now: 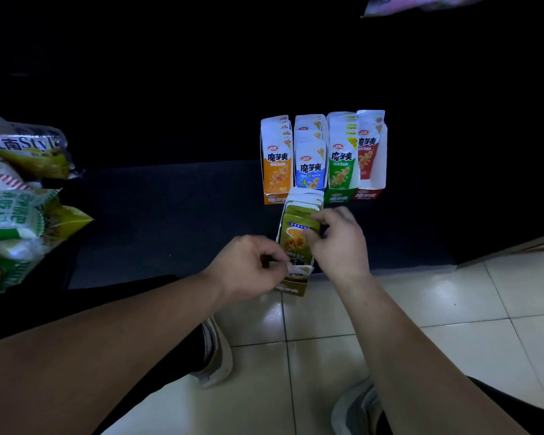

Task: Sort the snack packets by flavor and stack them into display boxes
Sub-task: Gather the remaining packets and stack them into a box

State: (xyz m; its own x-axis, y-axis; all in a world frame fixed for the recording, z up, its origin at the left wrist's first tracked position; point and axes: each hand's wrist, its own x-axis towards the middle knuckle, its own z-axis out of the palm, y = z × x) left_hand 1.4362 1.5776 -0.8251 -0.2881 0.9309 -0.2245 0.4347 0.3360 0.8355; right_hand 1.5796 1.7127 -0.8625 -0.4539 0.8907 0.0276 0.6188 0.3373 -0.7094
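We're down low over the olive box (292, 288), and both hands are on it. It sits at the near edge of the dark mat (170, 215), with its front end out over the tiled floor (421, 309), just in front of the row of four. That row runs along the mat's far edge: orange box (275, 171), blue box (310, 164), green box (341, 164), red box (369, 161), all standing and loaded with packets.

The left hand (252, 268) comes in from the box's left, thumb and fingers curled in a pinch at the low front lip. Whether it has card or a packet's bottom edge, we can't quite tell. The right hand (339, 240) closes its fingers round the upper right edge of the front olive packet (296, 243).

Here's what matters. That packet stands on end, its long axis upright and leaning back, and the box's length runs straight away from us toward the row. The right hand has the top, so we'd judge it's the one to seat the packet down and back against the olive stack, while the left steadies the base.

Off at the mat's left edge lies a heap of larger snack bags (16, 189), well apart.
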